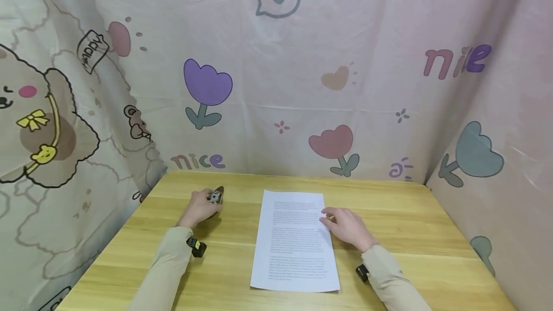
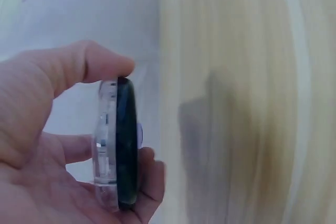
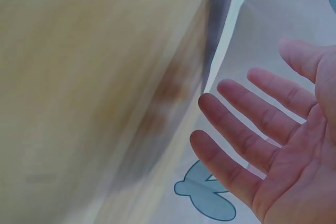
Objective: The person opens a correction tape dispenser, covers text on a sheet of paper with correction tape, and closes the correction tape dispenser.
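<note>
My left hand (image 1: 200, 207) grips a correction tape (image 1: 215, 196) at the table's left side. It has a dark pointed tip and a small printed picture on its face. In the left wrist view the correction tape (image 2: 116, 145) stands edge-on between thumb and fingers, one half clear plastic, the other dark. A printed sheet of paper (image 1: 298, 244) lies flat on the table. At the sheet's right edge is my right hand (image 1: 347, 227), its fingertips overlapping that edge in the head view. In the right wrist view its fingers (image 3: 236, 129) are extended and spread, holding nothing.
The light wooden table (image 1: 414, 224) reaches back to a patterned curtain (image 1: 276, 90) that hangs behind it and on both sides. A small black device is strapped at each wrist.
</note>
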`<state>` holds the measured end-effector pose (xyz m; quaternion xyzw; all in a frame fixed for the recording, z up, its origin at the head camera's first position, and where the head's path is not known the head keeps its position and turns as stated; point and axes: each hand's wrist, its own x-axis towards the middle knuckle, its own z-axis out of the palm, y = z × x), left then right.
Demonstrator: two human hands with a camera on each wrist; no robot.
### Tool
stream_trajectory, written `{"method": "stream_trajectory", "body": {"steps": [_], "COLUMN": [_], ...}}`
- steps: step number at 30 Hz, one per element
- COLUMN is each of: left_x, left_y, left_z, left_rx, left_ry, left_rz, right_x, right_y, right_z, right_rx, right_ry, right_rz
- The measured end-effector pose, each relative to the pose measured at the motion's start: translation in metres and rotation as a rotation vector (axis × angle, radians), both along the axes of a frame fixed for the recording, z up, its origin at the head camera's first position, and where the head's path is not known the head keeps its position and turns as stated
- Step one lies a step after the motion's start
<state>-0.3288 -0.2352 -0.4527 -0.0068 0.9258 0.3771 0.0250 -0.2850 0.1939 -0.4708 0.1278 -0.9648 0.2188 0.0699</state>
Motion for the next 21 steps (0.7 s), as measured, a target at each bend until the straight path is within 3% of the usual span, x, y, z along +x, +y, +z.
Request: {"method": "stream_trajectory", "body": {"steps": [5,8,14,21], "left_x": [0.001,0.002,0.000,-0.002], "left_y": [0.019,0.030,0.047,0.067], "left_z": [0.002,0.002,-0.001,0.004], "left_rx": [0.244,0.325,0.367,0.394], "left_ry": [-0.024,-0.036,-0.020,-0.019], "left_rz": [-0.013,-0.020,-0.009,-0.020], "right_x": [-0.001,-0.001,-0.002,-0.005], "right_y": [-0.009,-0.015,-0.026,-0.038], "right_z": [0.003,0.005,0.005,0.010], "right_rx": [0.009,0.040,0.097,0.052], "right_ry": [-0.017,-0.011,0.028,0.004], "right_rz": [0.012,0.040,0.129,0.169]}}
